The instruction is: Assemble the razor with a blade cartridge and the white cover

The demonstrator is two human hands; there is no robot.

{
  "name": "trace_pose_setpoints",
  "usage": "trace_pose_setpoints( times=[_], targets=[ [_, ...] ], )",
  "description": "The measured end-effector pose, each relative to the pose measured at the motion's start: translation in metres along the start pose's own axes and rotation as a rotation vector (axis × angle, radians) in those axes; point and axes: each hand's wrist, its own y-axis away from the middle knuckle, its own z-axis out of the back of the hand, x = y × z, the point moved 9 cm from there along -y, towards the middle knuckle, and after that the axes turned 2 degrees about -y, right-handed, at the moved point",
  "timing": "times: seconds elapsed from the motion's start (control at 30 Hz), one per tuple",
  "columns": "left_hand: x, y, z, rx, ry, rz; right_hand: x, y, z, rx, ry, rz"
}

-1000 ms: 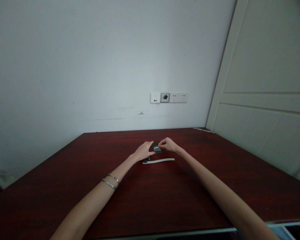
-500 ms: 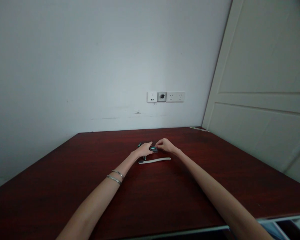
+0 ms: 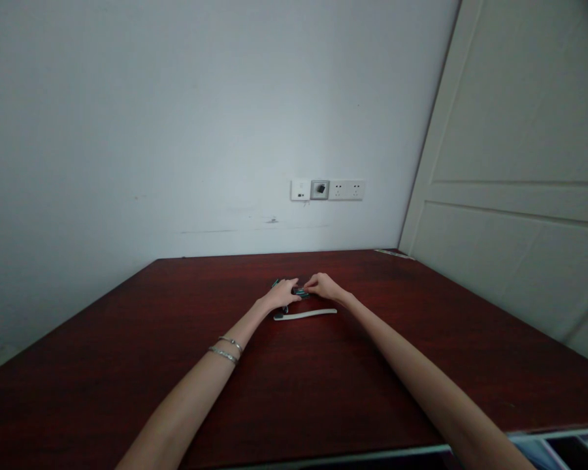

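On the dark red table [image 3: 255, 391], my left hand [image 3: 279, 295] grips a small dark object with teal stripes [image 3: 301, 293], thumb on the near side and fingers on the far side. My right hand [image 3: 322, 286] is closed in a pinch at the object's right end; what lies between its fingertips is too small to make out. A thin white strip with a dark left end [image 3: 306, 314] lies in front of both hands. Beyond my left hand a small teal and dark piece [image 3: 275, 283] sticks out, mostly hidden. Another small dark piece [image 3: 285, 309] lies below the left hand.
A white wall [image 3: 215, 130] with a row of sockets [image 3: 327, 190] stands behind the table. At the right is a pale panelled door [image 3: 509, 150]. A flat strip [image 3: 394, 253] lies at the table's far right corner.
My right hand has moved slightly left and down, so its fingertips now meet the striped object. The left hand keeps its grip. The whole view has shifted a little.
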Motion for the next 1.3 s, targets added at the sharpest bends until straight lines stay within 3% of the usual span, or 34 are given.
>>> trace_pose_setpoints(
  times=[0.27,0.53,0.73,0.9,1.1,1.2,1.3],
  targets=[
    [0.000,0.001,0.001,0.000,-0.011,-0.010,-0.004,-0.004,-0.001,-0.057,-0.016,-0.041],
    [-0.002,0.002,0.002,0.009,-0.018,-0.034,-0.002,-0.003,-0.007,-0.012,0.062,-0.090],
    [-0.012,0.005,0.013,-0.035,-0.021,-0.075,0.004,-0.005,0.007,-0.070,0.075,-0.115],
    [-0.007,0.014,0.054,-0.208,0.071,-0.036,0.024,-0.006,0.014,-0.095,0.121,-0.181],
    [0.021,0.039,0.121,-0.551,0.169,0.105,0.073,-0.014,-0.018,0.023,0.214,-0.216],
    [0.036,0.053,0.140,-0.662,0.178,0.158,0.081,-0.018,-0.030,0.032,0.350,-0.286],
    [0.049,0.061,0.147,-0.685,0.184,0.193,0.081,-0.022,-0.038,0.033,0.402,-0.323]
  ],
)
